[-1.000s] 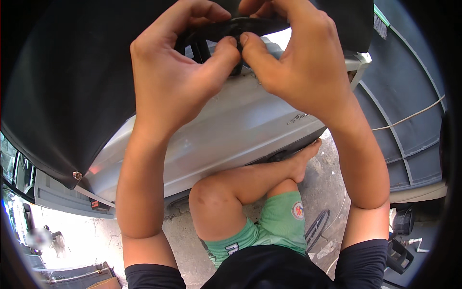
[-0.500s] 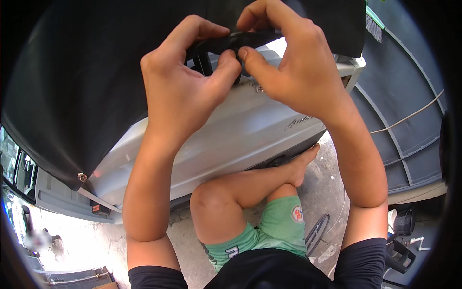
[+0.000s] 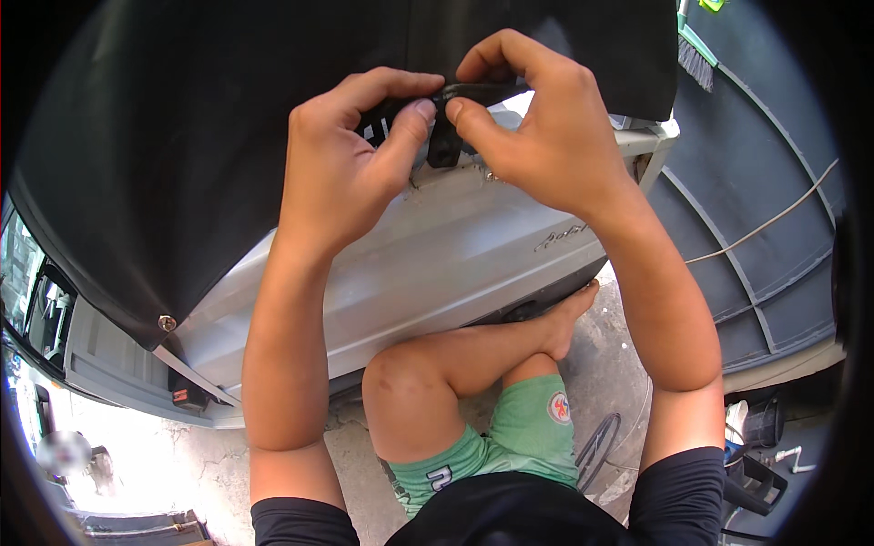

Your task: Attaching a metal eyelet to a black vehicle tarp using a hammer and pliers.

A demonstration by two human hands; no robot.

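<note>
My left hand point(image 3: 364, 155) and my right hand point(image 3: 537, 127) pinch the edge point(image 3: 482, 90) of a large black cover point(image 3: 173, 164) at the top middle, thumbs close beside each other. Some fingertips are hidden behind that edge. Directly under it a dark bracket point(image 3: 443, 146) with a hole stands at the top of a silver metal panel point(image 3: 401, 264), which has a ridge along it and lettering at the right. A metal fastener point(image 3: 167, 322) sits at the cover's lower left corner.
My crossed bare legs point(image 3: 410, 396) lie below the panel over a concrete floor point(image 3: 337, 455). At right are a grey ribbed panel point(image 3: 756, 227), a green brush point(image 3: 696, 59), a cable point(image 3: 774, 218), a black bucket point(image 3: 765, 423) and coiled hose point(image 3: 596, 446). Another vehicle point(image 3: 45, 300) shows at far left.
Both my hands have moved down and slightly inward with the cover's edge, still holding it. More of the dark bracket shows between my thumbs.
</note>
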